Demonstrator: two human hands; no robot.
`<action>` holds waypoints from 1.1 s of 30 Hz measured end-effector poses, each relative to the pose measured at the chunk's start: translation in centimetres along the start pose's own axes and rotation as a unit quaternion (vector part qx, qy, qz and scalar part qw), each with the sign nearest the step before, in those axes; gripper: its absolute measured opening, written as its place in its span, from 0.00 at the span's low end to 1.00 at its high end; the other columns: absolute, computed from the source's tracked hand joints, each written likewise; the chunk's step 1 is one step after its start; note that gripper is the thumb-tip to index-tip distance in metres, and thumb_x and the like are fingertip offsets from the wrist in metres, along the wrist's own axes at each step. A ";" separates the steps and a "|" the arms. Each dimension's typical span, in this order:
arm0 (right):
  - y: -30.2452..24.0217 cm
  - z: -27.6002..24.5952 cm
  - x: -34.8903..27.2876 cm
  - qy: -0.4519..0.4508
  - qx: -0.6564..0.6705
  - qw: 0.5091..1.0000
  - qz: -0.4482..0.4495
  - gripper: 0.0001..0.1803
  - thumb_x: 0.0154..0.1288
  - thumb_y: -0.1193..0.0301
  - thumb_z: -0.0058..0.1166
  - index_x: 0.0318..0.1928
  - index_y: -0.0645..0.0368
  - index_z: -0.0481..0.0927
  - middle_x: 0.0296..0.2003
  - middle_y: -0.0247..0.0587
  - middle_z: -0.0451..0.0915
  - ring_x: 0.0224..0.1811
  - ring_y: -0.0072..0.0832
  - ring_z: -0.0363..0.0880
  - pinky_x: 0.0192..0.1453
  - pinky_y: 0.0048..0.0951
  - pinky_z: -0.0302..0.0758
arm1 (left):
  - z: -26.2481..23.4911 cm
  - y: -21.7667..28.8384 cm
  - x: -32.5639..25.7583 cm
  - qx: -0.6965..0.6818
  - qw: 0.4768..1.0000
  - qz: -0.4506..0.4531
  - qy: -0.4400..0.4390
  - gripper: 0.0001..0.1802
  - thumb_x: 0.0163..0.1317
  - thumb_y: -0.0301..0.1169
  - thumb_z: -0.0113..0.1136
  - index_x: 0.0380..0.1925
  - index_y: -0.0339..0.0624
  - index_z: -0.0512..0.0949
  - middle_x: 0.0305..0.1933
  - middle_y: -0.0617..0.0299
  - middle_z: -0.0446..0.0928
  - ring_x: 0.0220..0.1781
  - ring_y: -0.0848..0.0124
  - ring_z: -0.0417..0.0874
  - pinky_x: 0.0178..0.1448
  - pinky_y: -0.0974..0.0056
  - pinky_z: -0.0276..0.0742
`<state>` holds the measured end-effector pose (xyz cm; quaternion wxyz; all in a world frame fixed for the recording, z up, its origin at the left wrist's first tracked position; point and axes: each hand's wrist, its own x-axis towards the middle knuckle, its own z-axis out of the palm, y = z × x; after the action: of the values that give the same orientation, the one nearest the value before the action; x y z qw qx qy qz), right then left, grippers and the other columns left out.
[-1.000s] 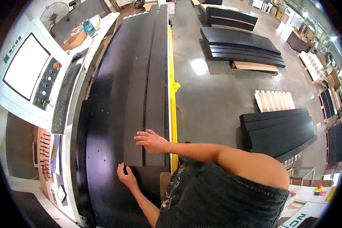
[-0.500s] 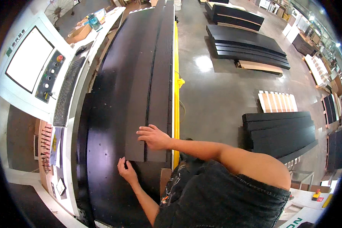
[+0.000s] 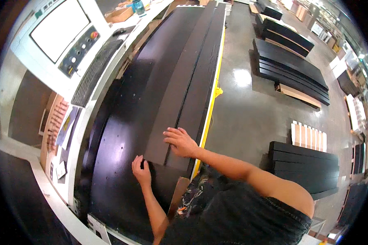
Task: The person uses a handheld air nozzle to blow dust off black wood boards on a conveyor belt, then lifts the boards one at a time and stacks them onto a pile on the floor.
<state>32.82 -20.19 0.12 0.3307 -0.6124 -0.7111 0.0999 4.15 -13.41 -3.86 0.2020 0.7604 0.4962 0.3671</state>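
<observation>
Two long, dark, flat boards lie side by side, the left board [image 3: 161, 134] and the right board [image 3: 196, 102], with a narrow dark seam between them. They rest on a glossy black worktable [image 3: 114, 163]. My right hand [image 3: 183, 143] lies palm down across the seam near the boards' near end, fingers stretched out. At the near left corner of the left board is my left hand [image 3: 142, 170], its thumb and fingers apart. Whether its fingertips touch the board's edge, I cannot tell.
A white control console [image 3: 61, 32] and a keyboard [image 3: 96, 69] stand along the left. A yellow rail [image 3: 212, 110] edges the table's right side. Stacks of black boards [image 3: 302, 167] lie on the floor to the right, near a slatted pallet [image 3: 308, 136].
The view has turned, so the table and boards now slant to the right. Both hands keep about the same places at the boards' near end.
</observation>
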 end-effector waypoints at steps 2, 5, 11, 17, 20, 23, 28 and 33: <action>-0.4 0.4 -0.8 -0.006 0.003 1.000 0.005 0.24 0.67 0.75 0.60 0.63 0.50 0.82 0.74 0.38 0.74 0.85 0.40 0.59 0.84 0.62 0.58 | -0.3 0.3 -0.9 -0.004 1.000 -0.014 -0.001 0.14 0.66 0.25 0.67 0.51 0.35 0.87 0.59 0.50 0.87 0.69 0.50 0.82 0.81 0.46 0.65; -0.6 0.1 -0.2 0.000 -0.009 1.000 -0.001 0.23 0.67 0.75 0.59 0.63 0.50 0.83 0.75 0.37 0.74 0.85 0.40 0.59 0.84 0.60 0.59 | -0.4 0.5 -0.4 -0.025 0.999 -0.033 0.012 0.14 0.66 0.26 0.67 0.50 0.35 0.87 0.59 0.50 0.87 0.70 0.50 0.82 0.81 0.45 0.65; -0.8 0.1 -0.3 0.026 -0.013 1.000 0.000 0.21 0.67 0.75 0.61 0.60 0.50 0.84 0.73 0.37 0.76 0.83 0.40 0.64 0.84 0.56 0.60 | -0.2 0.5 -0.5 -0.009 1.000 -0.024 0.005 0.13 0.67 0.27 0.66 0.49 0.35 0.87 0.58 0.50 0.87 0.69 0.50 0.82 0.81 0.45 0.66; -0.6 0.3 -0.1 0.016 -0.014 1.000 -0.008 0.21 0.68 0.75 0.60 0.60 0.50 0.85 0.73 0.37 0.76 0.83 0.40 0.64 0.84 0.56 0.60 | -0.1 0.1 -0.4 0.001 1.000 -0.030 0.006 0.12 0.68 0.27 0.66 0.49 0.36 0.88 0.57 0.52 0.88 0.69 0.51 0.82 0.82 0.44 0.65; -1.1 0.1 -0.4 -0.006 -0.003 1.000 0.011 0.23 0.68 0.74 0.59 0.63 0.50 0.82 0.75 0.37 0.74 0.84 0.40 0.61 0.84 0.58 0.59 | -0.6 0.5 -0.7 -0.002 1.000 -0.015 0.010 0.12 0.68 0.27 0.66 0.49 0.37 0.87 0.57 0.52 0.88 0.69 0.51 0.82 0.82 0.44 0.65; -0.8 0.0 0.2 -0.004 -0.007 1.000 0.004 0.23 0.68 0.74 0.58 0.63 0.50 0.83 0.75 0.37 0.74 0.84 0.41 0.61 0.84 0.59 0.58 | -0.4 0.6 -0.3 0.006 1.000 -0.017 0.018 0.11 0.68 0.27 0.66 0.48 0.37 0.87 0.57 0.52 0.88 0.69 0.51 0.82 0.82 0.44 0.65; -0.3 0.1 -0.1 0.011 0.001 1.000 0.000 0.22 0.69 0.73 0.59 0.63 0.50 0.83 0.75 0.37 0.74 0.84 0.41 0.61 0.84 0.60 0.58 | -0.2 0.9 0.0 -0.004 1.000 -0.022 0.009 0.11 0.67 0.27 0.66 0.48 0.37 0.87 0.58 0.52 0.87 0.70 0.51 0.81 0.82 0.45 0.65; -1.0 0.2 -0.1 -0.009 0.007 1.000 -0.002 0.22 0.68 0.73 0.59 0.63 0.50 0.83 0.74 0.38 0.74 0.84 0.42 0.62 0.84 0.59 0.58 | -0.5 0.0 -0.7 0.005 0.999 -0.039 0.006 0.11 0.68 0.27 0.66 0.49 0.37 0.87 0.58 0.52 0.87 0.70 0.52 0.82 0.83 0.45 0.64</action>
<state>31.96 -20.44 0.49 0.3286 -0.6080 -0.7143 0.1101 3.62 -14.12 -3.80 0.2094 0.7389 0.5286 0.3615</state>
